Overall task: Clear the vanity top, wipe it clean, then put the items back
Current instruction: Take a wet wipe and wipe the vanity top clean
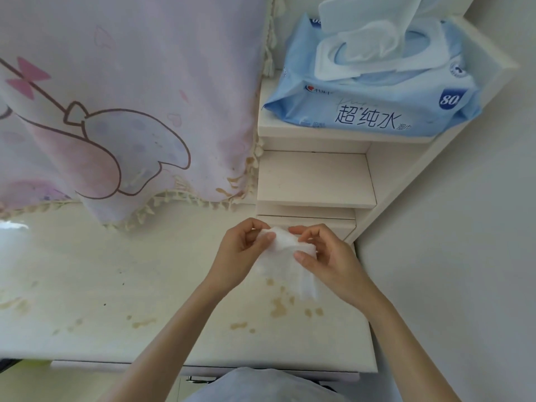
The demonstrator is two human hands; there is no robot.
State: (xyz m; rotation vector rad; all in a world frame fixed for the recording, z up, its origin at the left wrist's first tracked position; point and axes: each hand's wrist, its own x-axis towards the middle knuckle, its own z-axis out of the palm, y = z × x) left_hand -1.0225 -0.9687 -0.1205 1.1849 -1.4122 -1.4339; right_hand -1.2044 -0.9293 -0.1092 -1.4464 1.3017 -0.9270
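Presently: wet wipe above vanity top's back right corner | left hand, right hand pinching its top edge | judged light, limp, damp; hold by opposite edges.

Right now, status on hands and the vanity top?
Left hand and right hand both pinch one wet wipe. Vanity top cleared, brown stains unwiped. Nothing in the way.
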